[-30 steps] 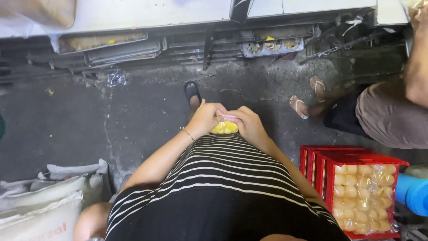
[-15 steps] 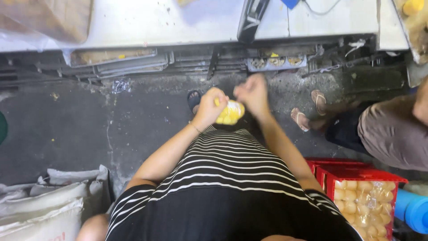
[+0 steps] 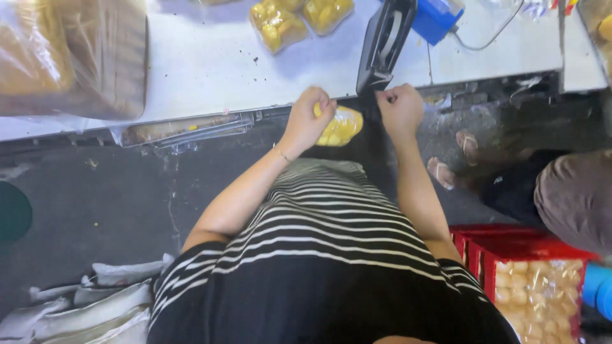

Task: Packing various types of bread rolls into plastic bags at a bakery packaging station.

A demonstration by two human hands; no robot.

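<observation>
crate: red plastic crate [image 3: 510, 255] of bagged pale rolls on the floor, well behind the right fingers, beside the person's hip.
left hand: left hand [image 3: 307, 118] raised to the surface edge, wrist bent, bracelet on it; fingers clamped on the neck of a clear bag of yellow pieces [image 3: 340, 126], which hangs just right of those fingers, below the edge.
right hand: right hand [image 3: 400, 108] level with the left, fist curled shut beside the bag; can't tell whether it pinches the bag's film or nothing.
sealer: black bag sealer [image 3: 385, 41] just beyond the right fingers, tilted on the white surface [image 3: 210, 70].
far: two sealed bags of yellow pieces [image 3: 299, 16] beyond the left fingers.
risk: my read, the bag hangs off the edge by one pinch; a loose grip drops it to the floor. Twisted neck could also slacken and spill pieces.
</observation>
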